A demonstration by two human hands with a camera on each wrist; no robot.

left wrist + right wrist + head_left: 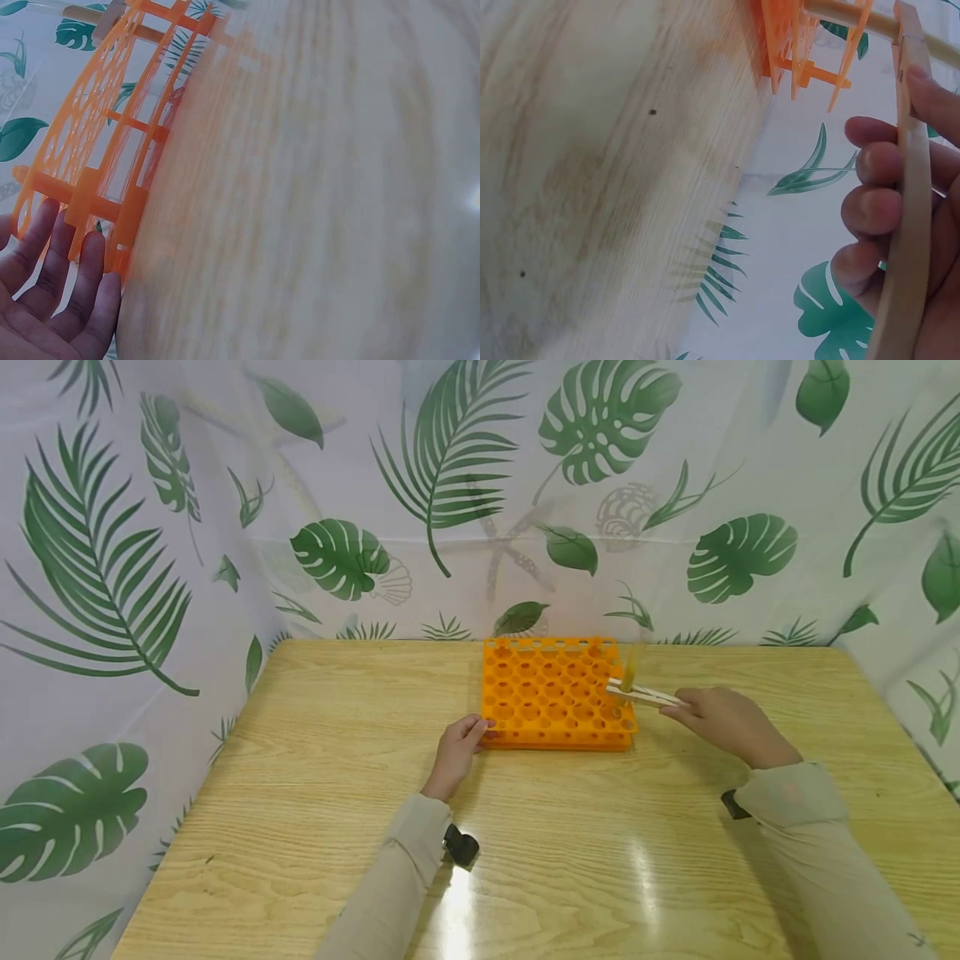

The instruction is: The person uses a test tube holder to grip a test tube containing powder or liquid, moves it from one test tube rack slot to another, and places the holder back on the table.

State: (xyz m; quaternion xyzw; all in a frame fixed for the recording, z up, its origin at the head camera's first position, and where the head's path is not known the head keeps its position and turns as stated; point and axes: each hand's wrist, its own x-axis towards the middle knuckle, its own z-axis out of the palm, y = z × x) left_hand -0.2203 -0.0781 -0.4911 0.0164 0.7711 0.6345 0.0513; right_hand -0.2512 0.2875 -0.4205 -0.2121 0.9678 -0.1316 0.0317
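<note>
An orange test tube rack (555, 745) with rows of round holes stands at the back of the wooden table. At its front left corner, my left hand (456, 752) grips the rack, thumb on top; the left wrist view shows the fingers (90, 274) against the rack's end. My right hand (727, 722) holds a wooden test tube clamp (652, 696). The clamp's tip is around a test tube (628, 672) with yellowish contents, upright at the rack's right side. In the right wrist view the tube (855, 16) reaches in between the rack's tiers.
Pale wooden tabletop (337, 827) spreads in front of and beside the rack. A white cloth with green leaf prints (337, 560) hangs behind the table and along both sides. Each wrist wears a dark device, such as the one on the left wrist (461, 846).
</note>
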